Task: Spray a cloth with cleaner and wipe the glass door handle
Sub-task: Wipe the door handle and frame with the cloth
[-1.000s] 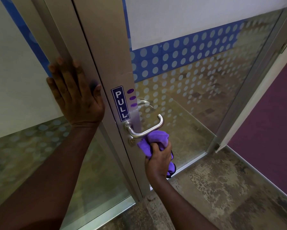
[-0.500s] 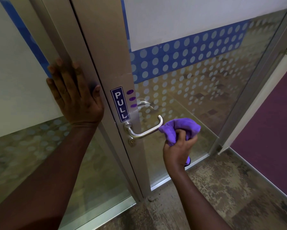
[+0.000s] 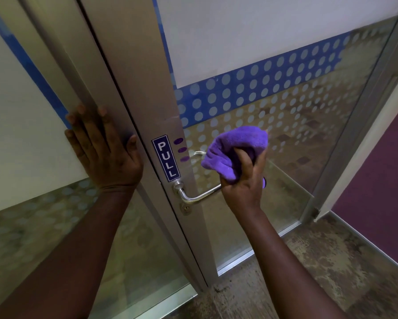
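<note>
- My right hand (image 3: pixel 244 180) was closed around the bunched purple microfibre cloth (image 3: pixel 236 149), which sat just above the free end of the curved brushed-metal lever door handle (image 3: pixel 198 196); I could not tell whether cloth and handle touched.
- The heel of that hand covered the handle's free end, so that end was hidden from me.
- A tail of the cloth showed below the hand, to the right of the handle.
- My left hand (image 3: pixel 103 148) lay flat and spread wide, holding nothing, on the grey aluminium door frame (image 3: pixel 133 65) to the left of the handle.
- No container was in sight in this view.
- A dark blue vertical sticker (image 3: pixel 166 158) with white letters reading "PULL" sat on the frame just above the handle's round base.
- Three small purple oval marks (image 3: pixel 181 150) ran in a column just right of the sticker, above the handle.
- A small round keyhole fitting (image 3: pixel 185 208) sat just below the handle's base.
- The frosted glass door panel (image 3: pixel 274 107) behind the handle carried a blue band of pale dots, with more dots fading out beneath it.
- Mottled brown floor (image 3: pixel 308 261) lay below the handle, beside my right forearm.
</note>
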Available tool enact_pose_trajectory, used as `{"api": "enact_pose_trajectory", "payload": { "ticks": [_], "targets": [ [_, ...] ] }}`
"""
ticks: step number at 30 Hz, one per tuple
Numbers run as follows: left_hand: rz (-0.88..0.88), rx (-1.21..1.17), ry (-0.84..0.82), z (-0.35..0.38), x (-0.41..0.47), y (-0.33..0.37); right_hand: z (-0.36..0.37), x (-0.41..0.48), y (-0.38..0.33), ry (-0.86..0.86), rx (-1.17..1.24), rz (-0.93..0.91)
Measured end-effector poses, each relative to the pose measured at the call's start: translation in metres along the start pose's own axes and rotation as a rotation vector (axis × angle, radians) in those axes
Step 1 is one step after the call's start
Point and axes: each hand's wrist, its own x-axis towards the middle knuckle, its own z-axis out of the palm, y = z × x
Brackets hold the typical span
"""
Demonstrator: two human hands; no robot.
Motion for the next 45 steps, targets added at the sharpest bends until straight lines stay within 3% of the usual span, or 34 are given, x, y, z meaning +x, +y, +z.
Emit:
{"api": "enact_pose_trajectory", "payload": {
  "ticks": [10,21,28,45],
  "targets": [
    [0.008,-0.006,-0.02,-0.002,-0.001,-0.001,0.022,0.05,-0.013,-0.155,-0.11,-0.424],
    [0.004,0.004,-0.008,-0.003,0.0,0.001,0.051,0.057,-0.015,-0.111,-0.254,-0.509],
    [0.003,0.013,0.008,-0.001,0.0,0.001,0.05,0.051,-0.006,-0.175,-0.316,-0.58],
    [-0.004,0.013,0.007,0.0,0.0,0.001,0.024,0.031,0.014,-0.582,-0.434,-0.632]
  ]
}}
